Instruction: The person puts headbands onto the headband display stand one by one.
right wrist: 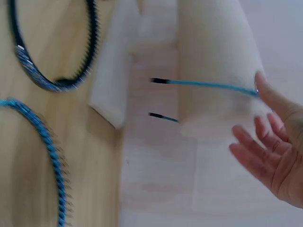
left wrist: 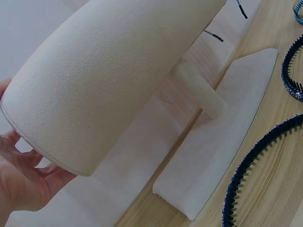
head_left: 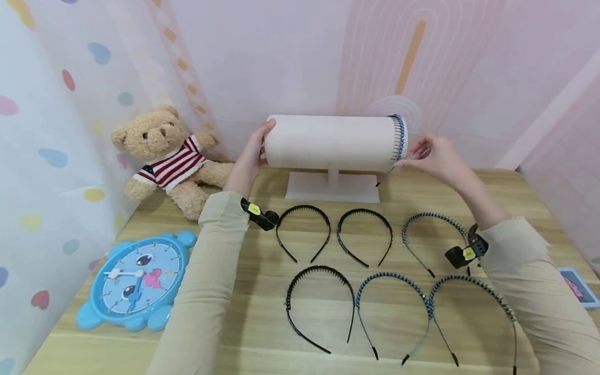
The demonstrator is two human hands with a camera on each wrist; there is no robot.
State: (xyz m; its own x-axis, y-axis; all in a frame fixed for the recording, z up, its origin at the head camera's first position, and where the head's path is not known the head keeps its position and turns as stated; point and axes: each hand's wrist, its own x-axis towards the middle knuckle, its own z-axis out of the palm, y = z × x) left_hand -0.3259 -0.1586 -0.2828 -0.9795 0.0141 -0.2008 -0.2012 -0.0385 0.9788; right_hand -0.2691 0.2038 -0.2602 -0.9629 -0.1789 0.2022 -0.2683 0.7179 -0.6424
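Note:
A pale cylinder on a stand (head_left: 328,143) lies horizontally, with a blue beaded headband (head_left: 399,138) around its right end. The left hand (head_left: 255,148) holds the cylinder's left end; in the left wrist view its fingers (left wrist: 52,177) lie along the rim. At the other end, the right hand (head_left: 433,156) has its thumb at the headband's side. The right wrist view shows the thumb against the blue band (right wrist: 213,85), the other fingers spread loosely; whether they touch the cylinder is hard to tell. Two black band tips hang below the cylinder.
Several black and blue headbands (head_left: 321,268) lie in two rows on the wooden table (head_left: 262,323). A teddy bear (head_left: 161,151) and a blue clock (head_left: 138,284) are at the left. At the right edge is a blue-framed card (head_left: 578,286), partly behind the sleeve.

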